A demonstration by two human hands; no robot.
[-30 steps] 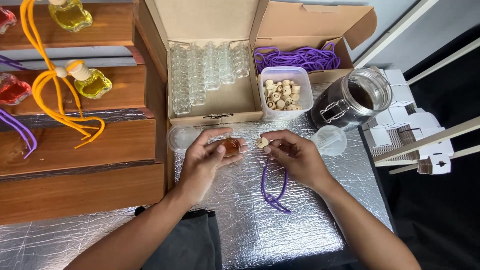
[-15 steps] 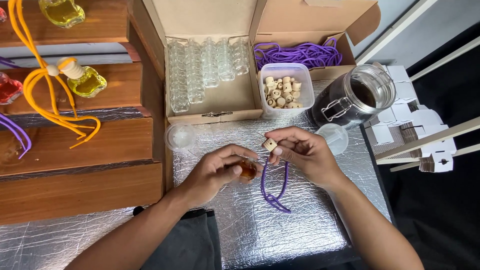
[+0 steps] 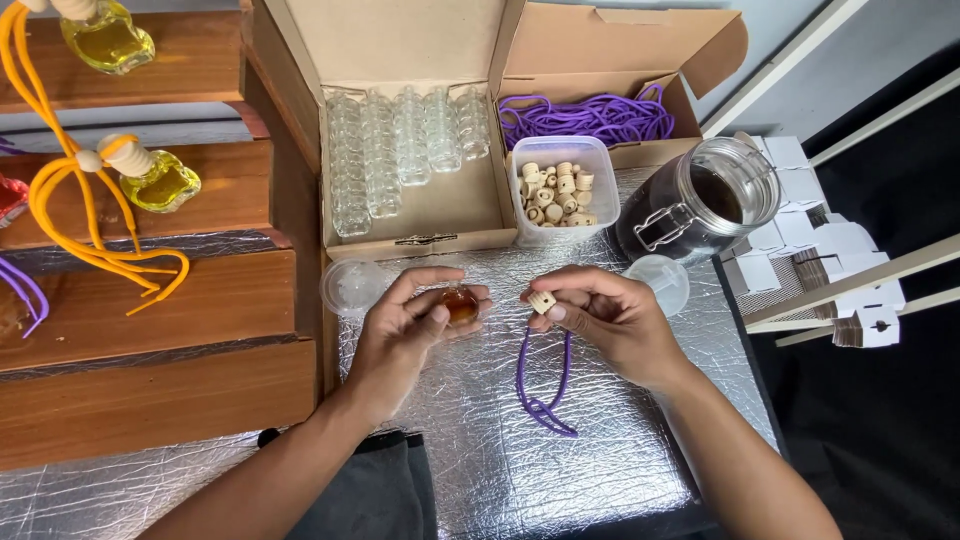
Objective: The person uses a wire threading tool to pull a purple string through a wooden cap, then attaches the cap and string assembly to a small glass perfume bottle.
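- Lying under everything is a crinkled silver foil sheet (image 3: 600, 470), and every place below is told from it.
- Standing along the sheet's left edge are stepped wooden shelves (image 3: 150, 300), bearing small bottles of yellow liquid (image 3: 165, 185) strung with orange cord (image 3: 90, 230).
- Sitting at the sheet's far edge is an open cardboard box (image 3: 420, 200) in two halves — rows of empty clear glass bottles (image 3: 400, 140) are filling the left half, and a heap of purple cord (image 3: 590, 115) is filling the right.
- Resting at the sheet's far right corner is a clip-top glass jar of dark liquid (image 3: 700, 200), tilting toward the camera.
- Sitting against the box front, at the sheet's far edge, is a clear plastic tub of wooden caps (image 3: 560, 190).
- Lying on the sheet, one near its far left corner and one just beside the jar, are two clear plastic lids (image 3: 350, 285).
- Hovering over the middle of the sheet, the left hand (image 3: 405, 335) is gripping a small glass bottle of amber liquid (image 3: 461, 303) between thumb and curled fingers.
- Hovering just right of it, the right hand (image 3: 610, 320) is pinching a wooden cap (image 3: 541, 301) in its closed fingertips — the cap and bottle are near but apart.
- Hanging from that cap is a purple cord loop (image 3: 545, 385), its knotted end trailing on the sheet.
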